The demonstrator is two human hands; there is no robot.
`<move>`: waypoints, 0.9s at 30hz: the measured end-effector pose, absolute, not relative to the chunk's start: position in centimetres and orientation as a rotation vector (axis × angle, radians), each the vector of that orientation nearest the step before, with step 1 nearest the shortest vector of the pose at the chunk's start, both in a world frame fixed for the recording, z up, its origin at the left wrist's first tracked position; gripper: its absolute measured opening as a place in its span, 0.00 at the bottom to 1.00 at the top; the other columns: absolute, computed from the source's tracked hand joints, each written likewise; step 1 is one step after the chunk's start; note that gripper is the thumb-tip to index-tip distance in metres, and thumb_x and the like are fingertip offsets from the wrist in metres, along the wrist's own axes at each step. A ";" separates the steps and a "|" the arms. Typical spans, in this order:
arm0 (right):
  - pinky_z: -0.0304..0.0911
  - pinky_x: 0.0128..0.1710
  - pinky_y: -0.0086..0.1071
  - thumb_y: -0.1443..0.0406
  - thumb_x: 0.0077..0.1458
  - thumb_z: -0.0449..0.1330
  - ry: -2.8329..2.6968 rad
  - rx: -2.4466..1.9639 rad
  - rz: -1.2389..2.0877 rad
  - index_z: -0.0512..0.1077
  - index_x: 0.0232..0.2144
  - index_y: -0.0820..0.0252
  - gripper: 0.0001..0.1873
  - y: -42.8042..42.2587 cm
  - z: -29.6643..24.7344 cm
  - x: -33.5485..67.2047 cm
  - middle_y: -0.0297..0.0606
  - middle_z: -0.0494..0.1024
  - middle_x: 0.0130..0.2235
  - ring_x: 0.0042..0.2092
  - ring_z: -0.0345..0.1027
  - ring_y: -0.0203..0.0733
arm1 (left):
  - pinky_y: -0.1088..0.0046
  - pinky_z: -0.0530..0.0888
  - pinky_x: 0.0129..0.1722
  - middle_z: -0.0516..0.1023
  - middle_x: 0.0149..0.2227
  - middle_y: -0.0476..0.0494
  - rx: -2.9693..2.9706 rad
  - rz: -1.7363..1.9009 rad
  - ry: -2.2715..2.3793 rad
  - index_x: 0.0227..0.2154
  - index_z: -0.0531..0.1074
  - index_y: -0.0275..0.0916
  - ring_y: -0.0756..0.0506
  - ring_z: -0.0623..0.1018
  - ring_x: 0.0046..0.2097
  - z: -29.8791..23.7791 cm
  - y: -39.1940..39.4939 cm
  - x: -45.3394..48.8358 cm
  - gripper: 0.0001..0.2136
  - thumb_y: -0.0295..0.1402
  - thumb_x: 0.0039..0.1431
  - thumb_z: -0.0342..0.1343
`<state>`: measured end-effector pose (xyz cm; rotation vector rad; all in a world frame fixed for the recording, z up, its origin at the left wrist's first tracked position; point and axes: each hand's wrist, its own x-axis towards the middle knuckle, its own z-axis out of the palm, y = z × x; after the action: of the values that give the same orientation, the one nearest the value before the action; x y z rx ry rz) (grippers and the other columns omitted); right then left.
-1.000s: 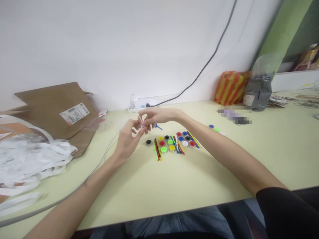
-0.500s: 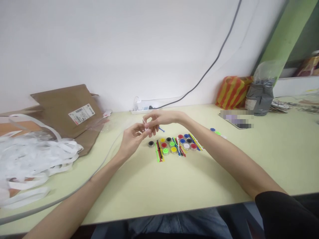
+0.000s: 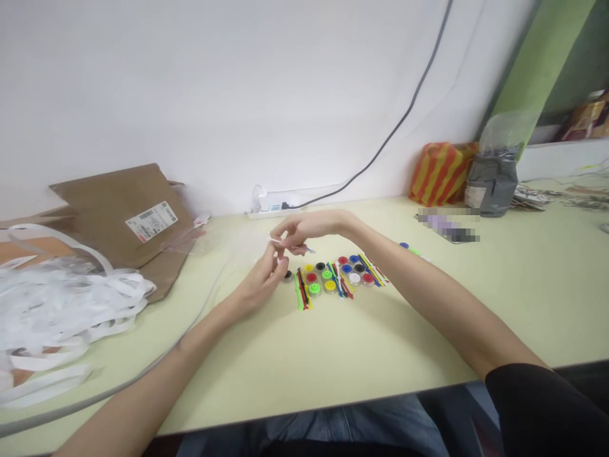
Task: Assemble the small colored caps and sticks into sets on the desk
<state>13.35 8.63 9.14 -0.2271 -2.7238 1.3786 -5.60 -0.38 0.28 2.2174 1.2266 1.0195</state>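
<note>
I judge this mid-assembly: the fingers of my right hand (image 3: 299, 229) pinch a thin white stick (image 3: 275, 240), those of my left hand (image 3: 262, 282) sit narrow just beneath it, their grip unclear, near the coloured caps (image 3: 333, 278); next calls for steady alignment.

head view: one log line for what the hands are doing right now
right hand: pinches small white stick | left hand: fingertips beside it, grip unclear | table: coloured discs and sticks by hands
</note>
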 end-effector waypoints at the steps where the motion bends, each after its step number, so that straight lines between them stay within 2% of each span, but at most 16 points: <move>1: 0.61 0.28 0.25 0.66 0.63 0.55 -2.702 -0.251 1.385 0.65 0.28 0.61 0.10 8.7 9.2 13.5 0.32 0.73 0.24 0.26 0.65 0.31 | 0.74 0.65 0.30 0.64 0.30 0.52 2.260 0.962 1.242 0.43 0.60 0.42 0.51 0.64 0.29 0.4 -0.4 -5.8 0.10 0.43 0.70 0.44; 4: 0.63 0.30 0.27 0.67 0.61 0.56 -2.616 -0.384 1.396 0.65 0.28 0.61 0.09 9.3 8.8 14.1 0.34 0.75 0.26 0.27 0.66 0.32 | 0.74 0.63 0.30 0.62 0.30 0.54 2.275 0.951 1.328 0.42 0.56 0.43 0.51 0.62 0.29 0.6 -0.3 -6.2 0.08 0.41 0.70 0.44; 6: 0.65 0.32 0.28 0.67 0.59 0.59 -2.631 -0.469 1.364 0.67 0.28 0.63 0.07 9.8 8.2 14.3 0.35 0.77 0.28 0.28 0.67 0.32 | 0.73 0.64 0.32 0.64 0.31 0.53 2.291 1.008 1.365 0.42 0.56 0.44 0.50 0.65 0.30 0.8 -0.2 -6.3 0.08 0.41 0.69 0.46; 10: 0.61 0.29 0.26 0.64 0.54 0.64 -2.749 -0.550 1.235 0.72 0.26 0.64 0.09 10.7 7.4 14.5 0.32 0.74 0.25 0.27 0.66 0.31 | 0.71 0.67 0.39 0.68 0.37 0.49 2.513 1.069 1.291 0.38 0.64 0.41 0.48 0.70 0.38 1.1 0.2 -6.2 0.09 0.40 0.64 0.57; 12: 0.59 0.28 0.26 0.63 0.53 0.65 -2.745 -0.543 1.239 0.73 0.26 0.65 0.10 10.8 7.2 14.4 0.31 0.74 0.24 0.25 0.64 0.30 | 0.70 0.67 0.40 0.68 0.36 0.48 2.588 1.122 1.272 0.35 0.68 0.41 0.48 0.69 0.38 1.2 0.3 -6.3 0.09 0.39 0.61 0.60; 17: 0.63 0.31 0.27 0.61 0.52 0.66 -2.714 -0.420 1.468 0.76 0.28 0.66 0.11 10.4 6.9 13.9 0.37 0.80 0.29 0.28 0.69 0.32 | 0.71 0.66 0.35 0.68 0.30 0.51 2.544 1.269 1.317 0.37 0.71 0.41 0.49 0.69 0.33 1.2 0.4 -6.5 0.08 0.38 0.60 0.62; 27: 0.70 0.40 0.31 0.54 0.49 0.70 -2.675 -0.460 1.765 0.79 0.37 0.67 0.21 11.2 6.1 14.5 0.43 0.83 0.35 0.34 0.75 0.36 | 0.70 0.72 0.39 0.76 0.33 0.49 2.538 1.341 1.276 0.36 0.73 0.40 0.48 0.75 0.35 1.4 0.4 -6.4 0.08 0.38 0.60 0.62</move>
<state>14.51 11.23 6.13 -0.4596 -2.6750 1.7646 -6.44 0.39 1.41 2.5377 1.2756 1.3411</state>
